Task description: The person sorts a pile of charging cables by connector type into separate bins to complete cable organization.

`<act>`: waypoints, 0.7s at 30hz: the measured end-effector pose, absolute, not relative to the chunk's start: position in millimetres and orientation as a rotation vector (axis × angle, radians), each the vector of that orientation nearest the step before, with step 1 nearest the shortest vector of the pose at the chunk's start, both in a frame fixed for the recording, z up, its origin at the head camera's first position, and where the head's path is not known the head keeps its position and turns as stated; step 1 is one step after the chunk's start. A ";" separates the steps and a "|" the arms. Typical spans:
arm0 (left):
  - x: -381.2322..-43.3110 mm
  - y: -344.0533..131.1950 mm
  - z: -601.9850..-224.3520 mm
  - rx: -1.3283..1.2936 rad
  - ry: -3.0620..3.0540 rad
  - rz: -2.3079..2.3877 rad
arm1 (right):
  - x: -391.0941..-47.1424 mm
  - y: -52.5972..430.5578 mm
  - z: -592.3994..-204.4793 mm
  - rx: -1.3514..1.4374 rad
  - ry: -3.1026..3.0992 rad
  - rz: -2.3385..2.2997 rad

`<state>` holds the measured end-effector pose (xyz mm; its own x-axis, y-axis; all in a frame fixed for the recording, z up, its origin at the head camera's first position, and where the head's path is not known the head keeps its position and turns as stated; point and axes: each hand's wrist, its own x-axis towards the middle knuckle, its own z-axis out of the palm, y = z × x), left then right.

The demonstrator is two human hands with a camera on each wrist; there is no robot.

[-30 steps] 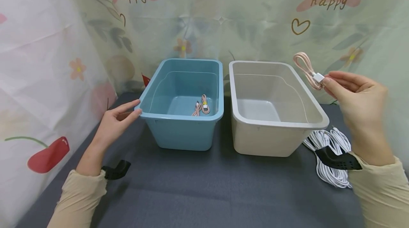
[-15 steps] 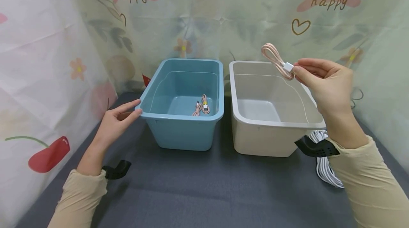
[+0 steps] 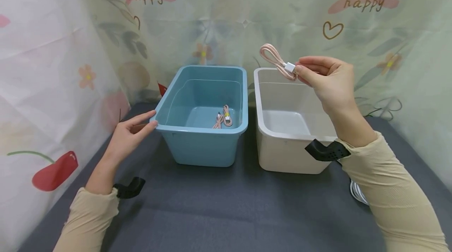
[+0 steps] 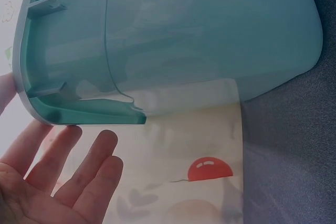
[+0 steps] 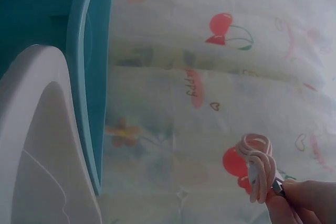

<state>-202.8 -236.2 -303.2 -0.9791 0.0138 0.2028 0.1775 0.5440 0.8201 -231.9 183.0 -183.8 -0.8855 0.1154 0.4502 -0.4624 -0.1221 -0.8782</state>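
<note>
My right hand (image 3: 330, 77) pinches a coiled pink charging cable (image 3: 272, 56) by its white plug end, high over the beige tub (image 3: 268, 136). In the right wrist view the cable's loops (image 5: 257, 163) stand out beyond the fingertips. My left hand (image 3: 125, 136) touches the near left corner of the blue tub (image 3: 201, 129) with its thumb and fingertips. Its fingers look fairly straight along the rim (image 4: 44, 116) in the left wrist view. Two pink cable bundles (image 3: 227, 116) lie inside the blue tub toward its right side.
Right of the beige tub, a coil of white cable (image 3: 357, 193) shows partly from behind the right sleeve. A thin dark cord (image 3: 385, 108) runs at the back right. Both tubs stand side by side on a dark cloth (image 3: 212, 212), with a printed curtain (image 3: 226, 16) behind.
My right hand has moved left and slightly up with the pink charging cable, from right of the beige tub to over it. The left hand has stayed at the blue tub's corner.
</note>
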 end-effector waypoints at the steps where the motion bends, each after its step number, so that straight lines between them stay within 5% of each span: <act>1: -202.8 -236.1 -303.3 -0.162 -2.605 -1.416 | -233.4 180.5 -183.6 0.381 -1.786 2.061; 21: -201.5 -235.5 -304.1 -0.178 -2.589 -1.437 | -266.9 136.3 -185.3 0.316 -1.968 2.049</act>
